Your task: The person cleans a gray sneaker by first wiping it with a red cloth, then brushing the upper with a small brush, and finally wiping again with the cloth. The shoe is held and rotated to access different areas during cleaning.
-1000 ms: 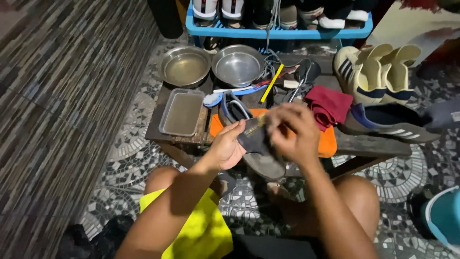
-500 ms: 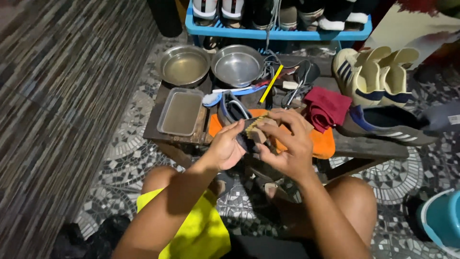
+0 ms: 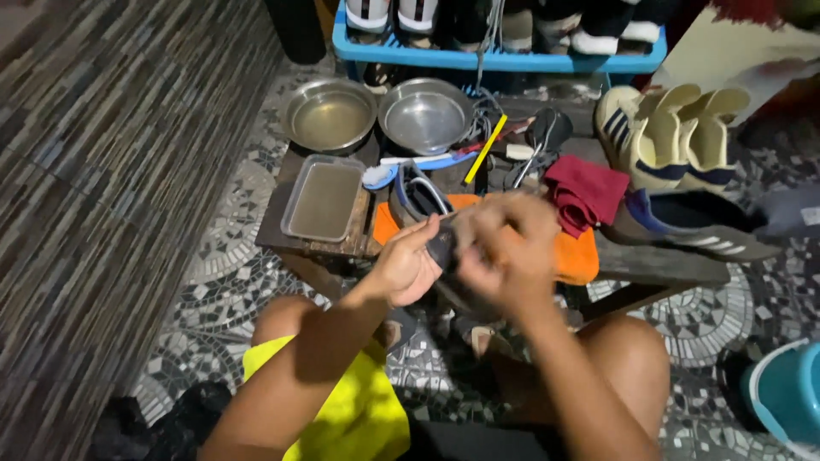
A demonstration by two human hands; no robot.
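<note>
Home shoe-cleaning corner: mosaic tile floor (image 3: 231, 265), blue shoe rack (image 3: 500, 55), steel bowls (image 3: 329, 115), brushes, low wooden bench (image 3: 658, 265).

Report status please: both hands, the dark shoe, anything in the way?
Left hand grips dark shoe. Right hand on it, blurred. Orange mat beneath, nothing blocking.

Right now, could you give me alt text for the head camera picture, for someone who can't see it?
Seen from above, a seated person's left hand holds a dark shoe while the blurred right hand works on it. Ahead, a low table carries two metal bowls, a tray, brushes, an orange cloth, a red cloth and sneakers.
</note>
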